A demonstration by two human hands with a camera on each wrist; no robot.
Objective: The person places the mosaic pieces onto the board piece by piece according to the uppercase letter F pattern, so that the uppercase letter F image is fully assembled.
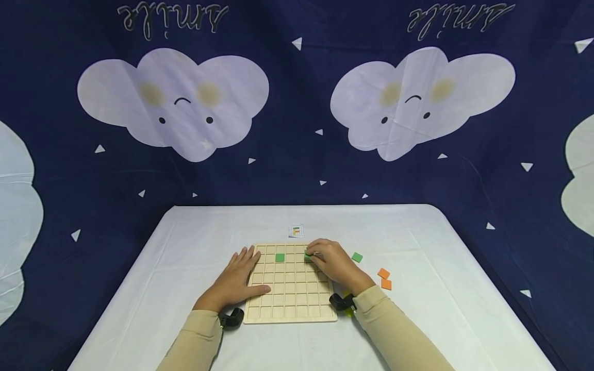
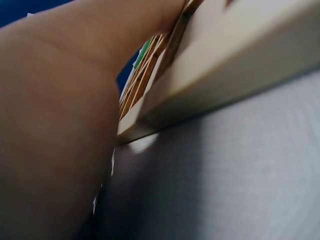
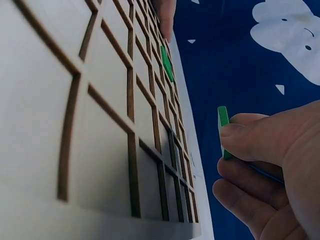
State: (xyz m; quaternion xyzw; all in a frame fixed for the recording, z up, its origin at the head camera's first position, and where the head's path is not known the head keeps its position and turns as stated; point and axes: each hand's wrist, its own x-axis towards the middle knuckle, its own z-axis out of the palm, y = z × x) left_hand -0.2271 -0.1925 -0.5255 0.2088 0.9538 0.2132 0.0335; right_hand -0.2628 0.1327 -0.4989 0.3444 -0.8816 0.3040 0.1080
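A light wooden grid board [image 1: 287, 297] lies on the white table, with one green square tile [image 1: 280, 257] set in a cell near its far edge. My left hand [image 1: 237, 278] rests on the board's left side, fingers straight and thumb stretched over the cells. Between thumb and fingers, my right hand [image 1: 331, 262] pinches another green tile [image 3: 224, 131] above the far right part of the board. The right wrist view shows this tile on edge, apart from the grid. In the left wrist view the palm and the board's edge [image 2: 210, 82] fill most of the picture.
A small card with a coloured grid pattern [image 1: 296, 231] lies beyond the board. To the right are a loose green tile [image 1: 357, 257] and two orange tiles [image 1: 383, 273]. Something yellow [image 1: 348, 310] shows partly under the right wrist. A dark blue cloud-print cloth hangs behind the table.
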